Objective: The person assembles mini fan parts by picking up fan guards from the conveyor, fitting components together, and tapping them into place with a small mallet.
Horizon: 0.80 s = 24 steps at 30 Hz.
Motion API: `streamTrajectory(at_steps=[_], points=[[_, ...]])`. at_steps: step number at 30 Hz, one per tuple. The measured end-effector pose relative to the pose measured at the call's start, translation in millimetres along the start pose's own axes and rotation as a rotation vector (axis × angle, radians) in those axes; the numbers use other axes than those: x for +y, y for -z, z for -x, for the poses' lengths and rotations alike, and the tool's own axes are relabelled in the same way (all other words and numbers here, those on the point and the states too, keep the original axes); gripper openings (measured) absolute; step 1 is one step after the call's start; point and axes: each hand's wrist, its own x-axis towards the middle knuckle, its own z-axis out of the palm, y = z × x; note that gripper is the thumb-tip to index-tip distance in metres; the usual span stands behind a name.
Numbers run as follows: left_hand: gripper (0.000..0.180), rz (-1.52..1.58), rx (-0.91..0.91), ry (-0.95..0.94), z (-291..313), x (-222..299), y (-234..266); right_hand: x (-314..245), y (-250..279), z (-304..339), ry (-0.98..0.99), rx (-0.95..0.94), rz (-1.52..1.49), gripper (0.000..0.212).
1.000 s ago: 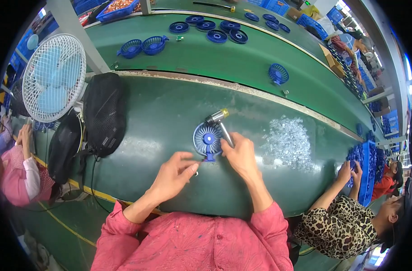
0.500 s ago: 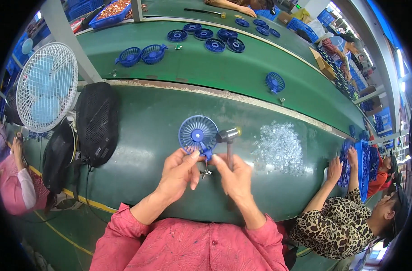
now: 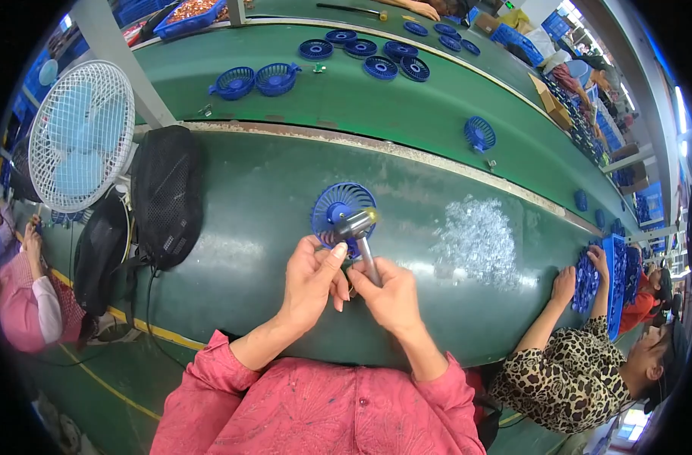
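A round blue plastic fan housing (image 3: 323, 199) with radial ribs lies on the green workbench in front of me. My left hand (image 3: 308, 282) has its fingers closed on the near edge of the housing. In my right hand (image 3: 392, 297) is a small hammer, gripped by its grey handle (image 3: 369, 262). The hammer head (image 3: 355, 224), dark with a yellowish end, is over the housing's near right part and hides some of it. Whether it touches the housing I cannot tell. Small parts between my two hands are mostly covered by my fingers.
Small clear pieces (image 3: 478, 243) are heaped to the right. Several blue fan housings (image 3: 276, 78) lie on the green conveyor belt (image 3: 376, 106) beyond the bench. A white fan (image 3: 80, 136) and black mesh bag (image 3: 166, 201) stand left. A co-worker (image 3: 562, 371) handles blue parts at right.
The hammer in my right hand has swung left, its head now over the fan housing instead of beside it. Housings on the belt have shifted rightward.
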Motion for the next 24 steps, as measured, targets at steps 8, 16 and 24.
streamTrajectory(at_steps=[8, 16, 24], points=[[0.036, 0.024, -0.076, 0.112, 3, 7, 6, -21, 29, 3, -0.286, -0.213, -0.428, 0.011], [0.043, 0.160, -0.144, 0.179, 4, 9, 10, -13, 22, 13, -0.111, -0.138, -0.231, 0.014], [0.036, 0.250, -0.166, 0.169, 7, 9, 15, -9, 16, 23, 0.006, -0.097, 0.110, 0.018]])
